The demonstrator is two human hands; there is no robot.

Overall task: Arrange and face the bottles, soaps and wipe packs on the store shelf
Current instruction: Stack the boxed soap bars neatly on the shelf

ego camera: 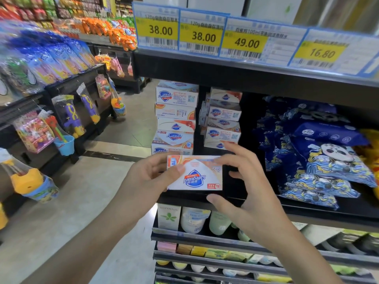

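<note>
Both hands are on one soap box, logo upside down: the left hand pinches its left end, thumb across the front, while the right hand spans the right end, fingers on the top edge and thumb under the bottom corner. Just above the grip stand two stacks of soap boxes (faces turned mixed ways). Right of the grip lie dark blue wipe packs, and the shelf edge runs just beneath it.
</note>
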